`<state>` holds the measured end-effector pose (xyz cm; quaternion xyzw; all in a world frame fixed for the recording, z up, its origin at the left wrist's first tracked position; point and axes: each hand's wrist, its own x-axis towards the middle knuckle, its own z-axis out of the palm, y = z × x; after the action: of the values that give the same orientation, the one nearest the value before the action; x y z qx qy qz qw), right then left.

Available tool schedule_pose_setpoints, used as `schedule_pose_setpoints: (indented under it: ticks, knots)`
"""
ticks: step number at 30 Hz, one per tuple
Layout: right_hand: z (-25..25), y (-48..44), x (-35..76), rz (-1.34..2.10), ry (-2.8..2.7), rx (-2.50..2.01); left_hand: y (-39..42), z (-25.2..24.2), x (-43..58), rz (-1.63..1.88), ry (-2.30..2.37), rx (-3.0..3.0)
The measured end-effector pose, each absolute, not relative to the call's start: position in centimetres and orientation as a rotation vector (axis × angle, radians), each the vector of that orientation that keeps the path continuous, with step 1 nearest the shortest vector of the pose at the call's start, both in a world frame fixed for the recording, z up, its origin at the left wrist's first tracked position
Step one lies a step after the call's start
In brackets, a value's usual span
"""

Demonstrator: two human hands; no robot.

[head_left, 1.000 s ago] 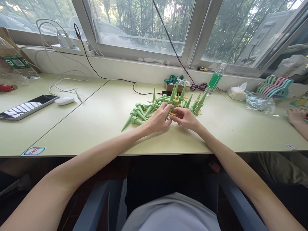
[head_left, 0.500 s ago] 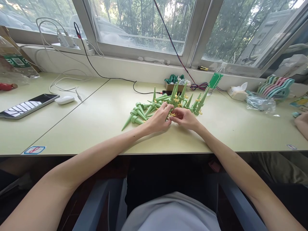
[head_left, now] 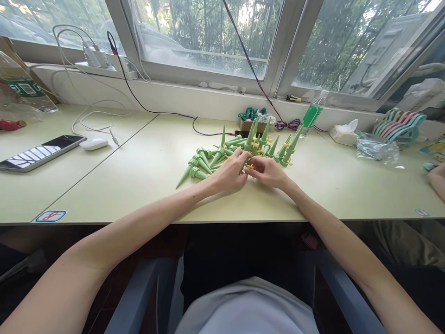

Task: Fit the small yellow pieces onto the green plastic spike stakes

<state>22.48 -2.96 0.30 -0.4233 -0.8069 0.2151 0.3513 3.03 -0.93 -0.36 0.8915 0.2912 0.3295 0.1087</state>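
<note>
Several green plastic watering spikes [head_left: 200, 162] lie on their sides left of my hands, and more stand point-up behind them with small yellow valves on them. My left hand [head_left: 232, 174] curls its fingers round one green spike, which they mostly hide. Right beside it, my right hand [head_left: 267, 171] is closed in a pinch at a yellow valve [head_left: 249, 166] on that spike. The fingertips of both hands nearly meet. On the right of the group, an upright spike [head_left: 291, 147] with a yellow valve stands beyond my right hand.
On the pale table [head_left: 139, 195] lie a phone [head_left: 41, 152] and a white mouse-shaped object [head_left: 93, 144] at left. Behind the spikes are a small box [head_left: 251, 124] and a bottle [head_left: 310, 116]. Tissues [head_left: 343, 132] and pastel hangers [head_left: 399, 125] sit at right, near another person's arm [head_left: 437, 180].
Almost nothing differs. Both hands stay at the same spot with the same grip, and the spikes have not moved.
</note>
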Motion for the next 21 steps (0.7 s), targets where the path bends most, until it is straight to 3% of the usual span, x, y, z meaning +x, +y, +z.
schedule_pose_setpoints:
  ticks: [21]
  knots:
    - [0.32, -3.06, 22.41, 0.464, -2.189, -1.099, -1.15, -0.20, 2.92, 0.946, 0.804, 2.622]
